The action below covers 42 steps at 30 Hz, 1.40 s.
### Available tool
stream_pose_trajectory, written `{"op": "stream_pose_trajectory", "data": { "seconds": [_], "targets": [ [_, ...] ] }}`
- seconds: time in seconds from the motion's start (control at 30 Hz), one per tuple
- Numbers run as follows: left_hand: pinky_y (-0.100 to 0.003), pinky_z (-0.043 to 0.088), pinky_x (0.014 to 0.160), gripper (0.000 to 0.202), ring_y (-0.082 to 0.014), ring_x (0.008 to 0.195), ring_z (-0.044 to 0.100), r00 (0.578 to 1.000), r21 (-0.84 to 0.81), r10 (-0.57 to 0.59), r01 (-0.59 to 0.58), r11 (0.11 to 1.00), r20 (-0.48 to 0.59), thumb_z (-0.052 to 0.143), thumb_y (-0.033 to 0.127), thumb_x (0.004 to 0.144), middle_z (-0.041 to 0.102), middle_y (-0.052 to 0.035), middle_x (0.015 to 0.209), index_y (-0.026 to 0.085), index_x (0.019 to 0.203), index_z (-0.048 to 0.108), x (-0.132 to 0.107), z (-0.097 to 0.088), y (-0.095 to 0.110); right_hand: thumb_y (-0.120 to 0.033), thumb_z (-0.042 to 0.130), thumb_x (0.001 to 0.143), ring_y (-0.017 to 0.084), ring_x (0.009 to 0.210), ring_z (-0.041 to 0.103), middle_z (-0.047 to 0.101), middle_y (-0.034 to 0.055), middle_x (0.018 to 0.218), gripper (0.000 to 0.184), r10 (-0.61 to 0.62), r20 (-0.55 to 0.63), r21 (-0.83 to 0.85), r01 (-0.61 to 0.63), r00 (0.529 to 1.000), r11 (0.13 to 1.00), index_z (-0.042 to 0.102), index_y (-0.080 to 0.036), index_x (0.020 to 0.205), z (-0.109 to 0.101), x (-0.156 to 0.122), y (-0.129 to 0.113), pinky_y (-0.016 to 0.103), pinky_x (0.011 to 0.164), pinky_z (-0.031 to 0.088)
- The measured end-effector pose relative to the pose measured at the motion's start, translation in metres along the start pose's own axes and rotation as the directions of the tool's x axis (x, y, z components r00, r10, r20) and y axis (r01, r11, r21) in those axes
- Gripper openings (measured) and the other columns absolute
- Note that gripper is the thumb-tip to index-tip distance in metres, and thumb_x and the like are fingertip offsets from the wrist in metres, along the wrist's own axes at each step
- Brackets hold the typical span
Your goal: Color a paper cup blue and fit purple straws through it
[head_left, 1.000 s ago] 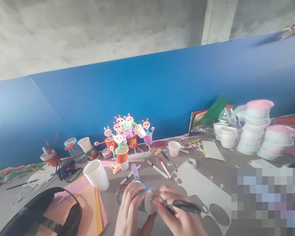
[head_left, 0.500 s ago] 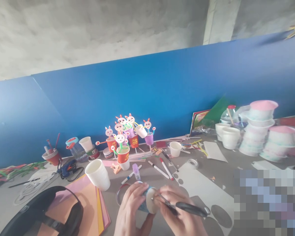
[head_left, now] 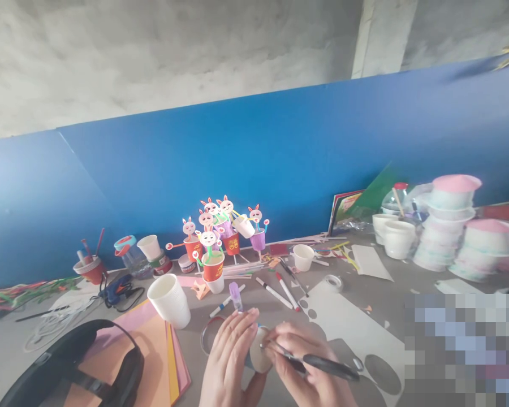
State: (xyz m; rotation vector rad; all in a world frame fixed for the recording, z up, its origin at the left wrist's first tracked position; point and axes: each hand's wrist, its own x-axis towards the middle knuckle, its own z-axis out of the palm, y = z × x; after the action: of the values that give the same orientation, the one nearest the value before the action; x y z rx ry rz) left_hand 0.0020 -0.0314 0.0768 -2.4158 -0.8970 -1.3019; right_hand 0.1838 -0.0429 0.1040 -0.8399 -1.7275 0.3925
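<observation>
Facing blue partition, hands over cluttered grey table.

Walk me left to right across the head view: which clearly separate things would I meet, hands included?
Red cup of slim sticks, nested white cups, left hand, right hand holding a black-handled tool, two white cups, pink-topped cup stacks.

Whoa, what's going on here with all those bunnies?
A person's left hand holds a cup tipped on its side. The right hand has black-handled scissors, with the tip up at the cup's pale end. The bunnies stand farther back, and some white cups are stacked to the left.
</observation>
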Motion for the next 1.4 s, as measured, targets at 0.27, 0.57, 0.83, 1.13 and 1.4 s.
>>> {"op": "stream_pose_trajectory", "data": {
  "seconds": [0.27, 0.57, 0.83, 1.13, 1.4],
  "targets": [
    [-0.044, 0.052, 0.105, 0.058, -0.0251, 0.124, 0.06, 0.979, -0.053, -0.053, 0.043, 0.998, -0.198, 0.057, -0.004, 0.08, 0.068, -0.0169, 0.12, 0.01, 0.136, 0.047, -0.007, 0.019, 0.006, -0.033, 0.05, 0.104, 0.016, 0.064, 0.073, 0.074, 0.0046, 0.076, 0.031, 0.005, -0.007, -0.019, -0.005, 1.0, 1.0, 0.069, -0.023, 0.081, 0.003, 0.0, -0.004, 0.019, 0.059, 0.058],
    [-0.051, 0.047, 0.112, 0.053, -0.03, 0.143, 0.047, 0.965, -0.196, -0.23, 0.252, 0.948, 0.127, 0.057, 0.013, 0.088, 0.065, -0.0181, 0.138, 0.015, 0.139, 0.044, -0.009, 0.0, 0.001, -0.02, 0.051, 0.102, 0.017, 0.073, 0.072, 0.077, 0.0032, 0.085, 0.022, -0.111, 0.154, -0.023, 0.116, 0.982, 0.993, 0.068, -0.024, 0.089, -0.012, 0.008, 0.0, 0.026, 0.073, 0.057],
    [-0.047, 0.036, 0.118, 0.056, -0.0252, 0.13, 0.056, 0.998, -0.023, 0.051, -0.05, 0.998, 0.03, 0.056, -0.001, 0.08, 0.07, -0.0191, 0.126, 0.005, 0.135, 0.051, 0.0, 0.0, -0.007, -0.028, 0.046, 0.105, 0.016, 0.06, 0.068, 0.071, 0.0029, 0.071, 0.034, -0.046, 0.029, -0.082, 0.049, 0.998, 0.995, 0.062, -0.023, 0.075, -0.004, 0.002, -0.002, 0.021, 0.058, 0.056],
    [-0.042, 0.045, 0.11, 0.045, -0.0254, 0.126, 0.057, 0.999, -0.138, -0.011, 0.005, 0.99, -0.042, 0.062, 0.009, 0.089, 0.069, -0.0201, 0.122, 0.005, 0.133, 0.049, -0.001, 0.004, -0.005, -0.018, 0.048, 0.102, 0.015, 0.067, 0.069, 0.073, 0.0027, 0.077, 0.026, -0.079, 0.117, -0.024, 0.082, 0.99, 0.996, 0.065, -0.022, 0.082, -0.008, 0.003, -0.003, 0.022, 0.066, 0.056],
    [-0.04, 0.051, 0.102, 0.05, -0.0267, 0.118, 0.063, 0.984, -0.31, -0.168, 0.179, 0.934, 0.06, 0.065, 0.038, 0.093, 0.07, -0.0172, 0.121, 0.012, 0.134, 0.051, -0.012, 0.009, -0.003, -0.011, 0.054, 0.097, 0.017, 0.077, 0.069, 0.078, 0.0041, 0.086, 0.022, -0.126, 0.365, -0.01, 0.139, 0.922, 0.99, 0.066, -0.023, 0.082, -0.033, 0.02, -0.009, 0.024, 0.069, 0.055]
  ]
}}
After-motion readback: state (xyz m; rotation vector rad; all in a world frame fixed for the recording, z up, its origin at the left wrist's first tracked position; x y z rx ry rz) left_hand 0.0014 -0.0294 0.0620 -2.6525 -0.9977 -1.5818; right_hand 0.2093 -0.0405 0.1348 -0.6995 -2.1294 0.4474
